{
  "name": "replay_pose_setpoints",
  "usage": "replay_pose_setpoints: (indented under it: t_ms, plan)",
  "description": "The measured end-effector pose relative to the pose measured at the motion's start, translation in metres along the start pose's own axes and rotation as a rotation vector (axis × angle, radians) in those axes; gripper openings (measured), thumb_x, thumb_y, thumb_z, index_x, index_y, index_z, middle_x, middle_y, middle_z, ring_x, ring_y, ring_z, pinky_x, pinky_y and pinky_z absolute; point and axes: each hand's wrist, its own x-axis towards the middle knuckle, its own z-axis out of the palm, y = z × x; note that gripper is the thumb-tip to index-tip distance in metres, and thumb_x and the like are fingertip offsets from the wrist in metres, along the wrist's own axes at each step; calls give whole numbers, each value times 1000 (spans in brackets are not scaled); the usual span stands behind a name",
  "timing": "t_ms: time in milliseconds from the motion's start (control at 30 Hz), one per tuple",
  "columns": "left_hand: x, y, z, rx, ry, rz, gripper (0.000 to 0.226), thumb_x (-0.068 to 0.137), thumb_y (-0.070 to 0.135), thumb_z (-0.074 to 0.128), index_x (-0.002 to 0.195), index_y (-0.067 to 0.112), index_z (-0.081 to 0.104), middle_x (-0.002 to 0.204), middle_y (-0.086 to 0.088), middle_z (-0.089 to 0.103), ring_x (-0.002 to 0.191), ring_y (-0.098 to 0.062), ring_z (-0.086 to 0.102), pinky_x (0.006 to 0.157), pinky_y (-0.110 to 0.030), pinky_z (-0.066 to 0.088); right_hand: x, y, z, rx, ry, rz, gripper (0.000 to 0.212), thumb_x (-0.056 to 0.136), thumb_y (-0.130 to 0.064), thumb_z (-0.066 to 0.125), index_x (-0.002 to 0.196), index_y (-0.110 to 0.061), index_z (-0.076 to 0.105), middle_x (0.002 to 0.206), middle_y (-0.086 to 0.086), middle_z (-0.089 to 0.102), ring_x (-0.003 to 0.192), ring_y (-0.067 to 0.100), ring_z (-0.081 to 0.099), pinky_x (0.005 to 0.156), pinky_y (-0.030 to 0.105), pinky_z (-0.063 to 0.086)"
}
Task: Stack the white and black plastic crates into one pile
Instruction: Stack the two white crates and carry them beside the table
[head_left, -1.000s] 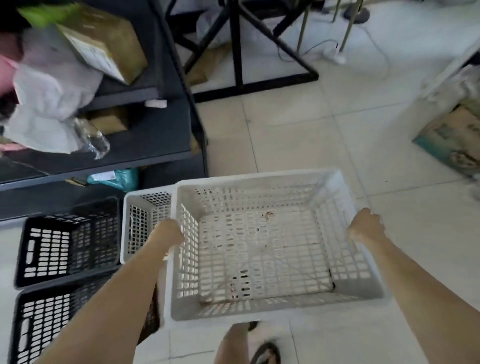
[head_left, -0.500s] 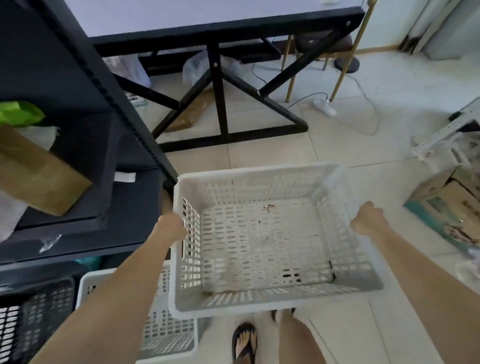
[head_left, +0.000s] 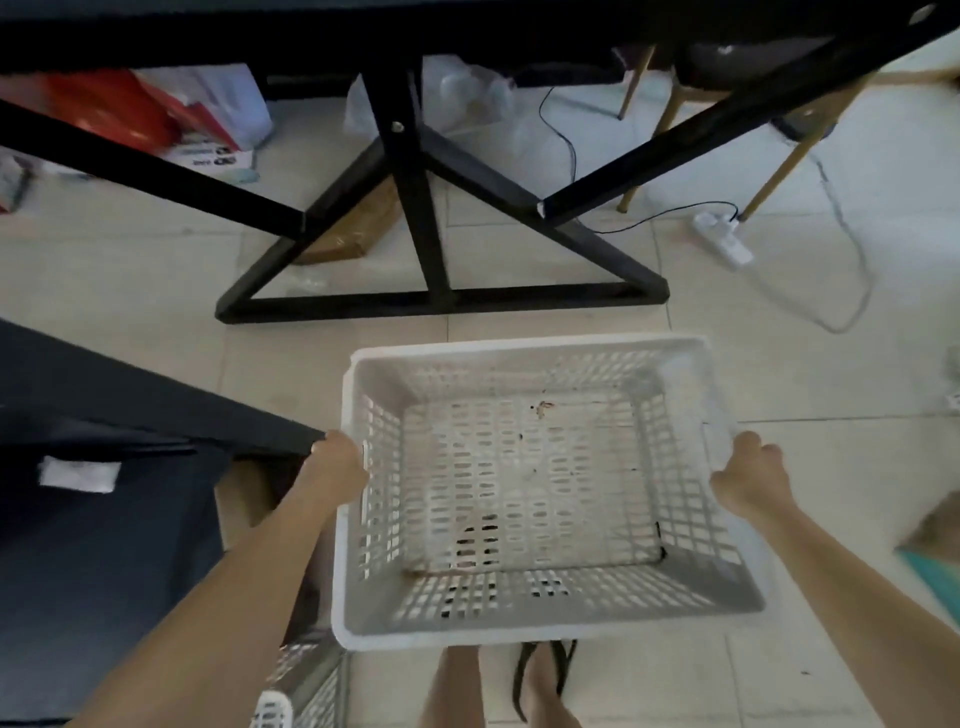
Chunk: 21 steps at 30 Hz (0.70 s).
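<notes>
A white plastic crate (head_left: 540, 499) is held level in the air above a tiled floor (head_left: 130, 270), open side up. The left hand (head_left: 337, 470) clasps its left rim and the right hand (head_left: 748, 480) clasps its right rim — each grip clenched on the crate. Beyond the grip stands a black bench frame (head_left: 421, 208). Below the left grip, another white crate (head_left: 306, 686) shows partly.
</notes>
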Motion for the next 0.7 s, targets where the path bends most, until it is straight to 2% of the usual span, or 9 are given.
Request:
replay_pose_setpoints:
  t_ms: [133, 200, 300, 400, 467, 567, 700]
  plan:
    - [94, 28, 16, -30, -31, -13, 58, 98, 11, 45, 145, -10, 18, 145, -23, 39, 127, -31, 50, 96, -32, 47, 82, -24, 31, 8, -27, 1, 58, 86, 1, 48, 141, 2, 28, 139, 27, 31, 118, 46, 45, 92, 44, 45]
    - [135, 41, 27, -20, -33, -37, 58, 97, 10, 44, 145, -10, 18, 149, -25, 31, 132, -33, 45, 100, -32, 44, 122, -34, 49, 20, -26, -18, 53, 86, 1, 48, 136, 3, 32, 137, 26, 35, 119, 43, 43, 86, 40, 44]
    - [187, 56, 44, 53, -2, -49, 54, 97, 8, 43, 142, -13, 22, 146, -28, 32, 133, -37, 41, 105, -34, 39, 170, -42, 77, 42, -34, -33, 49, 82, 4, 47, 130, 4, 37, 130, 24, 42, 115, 37, 43, 77, 32, 35]
    - [223, 66, 57, 29, 5, -57, 52, 95, 5, 45, 140, -12, 23, 141, -27, 36, 126, -37, 46, 97, -36, 44, 201, -48, 96, 54, -19, -38, 50, 78, 8, 48, 128, 4, 39, 127, 22, 45, 97, 29, 40, 68, 29, 33]
    - [240, 71, 63, 24, 19, -49, 49, 93, 4, 47, 136, -10, 28, 136, -28, 41, 121, -39, 50, 93, -39, 46, 217, -51, 103, 67, -18, -31, 55, 78, 8, 50, 131, 3, 39, 128, 23, 45, 94, 26, 38, 63, 27, 33]
    - [254, 80, 71, -19, 16, -61, 39, 91, 2, 48, 128, -8, 36, 132, -28, 43, 114, -42, 54, 76, -38, 44, 233, -53, 109, 58, -20, -8, 61, 76, 6, 54, 134, 2, 39, 131, 26, 46, 112, 36, 46, 74, 26, 33]
    - [263, 85, 82, -15, 37, -44, 36, 92, 0, 47, 125, -8, 39, 128, -28, 47, 110, -42, 57, 71, -34, 42, 239, -52, 115, 60, -40, 49, 68, 74, 6, 58, 138, 1, 36, 132, 26, 46, 122, 38, 44, 77, 26, 33]
